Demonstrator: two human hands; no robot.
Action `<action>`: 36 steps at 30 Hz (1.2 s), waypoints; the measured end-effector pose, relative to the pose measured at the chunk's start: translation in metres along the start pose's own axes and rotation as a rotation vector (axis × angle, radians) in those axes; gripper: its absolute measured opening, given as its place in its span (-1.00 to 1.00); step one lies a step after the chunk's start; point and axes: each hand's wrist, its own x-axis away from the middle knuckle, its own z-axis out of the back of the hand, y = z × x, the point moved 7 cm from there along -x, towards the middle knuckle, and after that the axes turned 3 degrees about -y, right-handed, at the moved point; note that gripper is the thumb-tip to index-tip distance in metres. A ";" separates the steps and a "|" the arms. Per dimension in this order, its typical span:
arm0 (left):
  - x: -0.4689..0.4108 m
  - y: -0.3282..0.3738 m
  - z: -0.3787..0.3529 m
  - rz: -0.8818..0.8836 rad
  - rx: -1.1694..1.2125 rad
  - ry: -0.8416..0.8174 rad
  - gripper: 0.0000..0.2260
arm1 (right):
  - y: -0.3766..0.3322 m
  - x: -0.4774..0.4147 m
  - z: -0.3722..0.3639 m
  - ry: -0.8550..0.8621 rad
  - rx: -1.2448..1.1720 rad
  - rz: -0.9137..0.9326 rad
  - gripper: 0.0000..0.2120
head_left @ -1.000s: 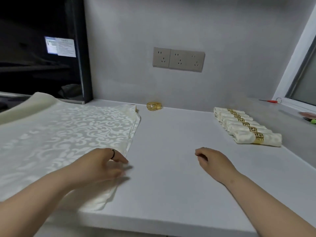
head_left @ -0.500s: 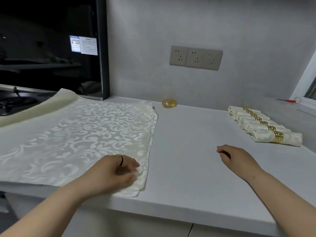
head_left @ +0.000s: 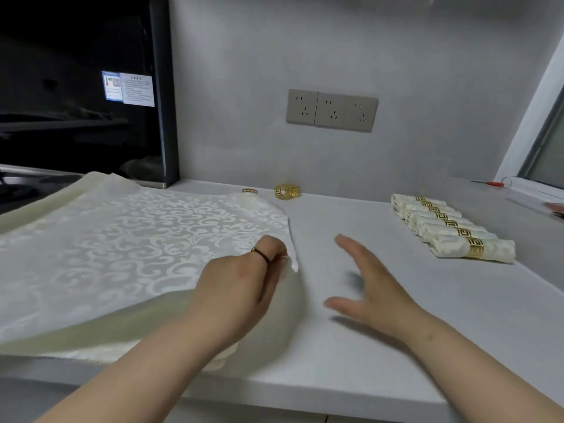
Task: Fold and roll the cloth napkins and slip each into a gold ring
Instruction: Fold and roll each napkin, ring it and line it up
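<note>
countertop (head_left: 381, 346): carries all | damask napkin (head_left: 137, 239): top of flat stack at 9 o'clock; seems light, soft, slippery; best held at a corner | ringed napkin rolls (head_left: 448, 227): row at 2 o'clock | left hand (head_left: 244, 288): pinches the near right corner, lifted; cloth spreads toward 10 o'clock from the grip | right hand (head_left: 375, 288): fingers spread, holds nothing, blurred | gold rings (head_left: 287, 191): loose at 12 o'clock

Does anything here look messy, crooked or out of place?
Nothing stands out. The rolled napkins lie in a neat row, spare gold rings wait at the back of the counter, and the raised corner of the top napkin is just the left hand pinching it.
</note>
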 end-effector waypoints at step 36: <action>0.051 -0.139 0.022 0.676 0.914 -0.652 -0.50 | 0.125 0.123 0.103 0.437 -0.278 -0.609 -0.63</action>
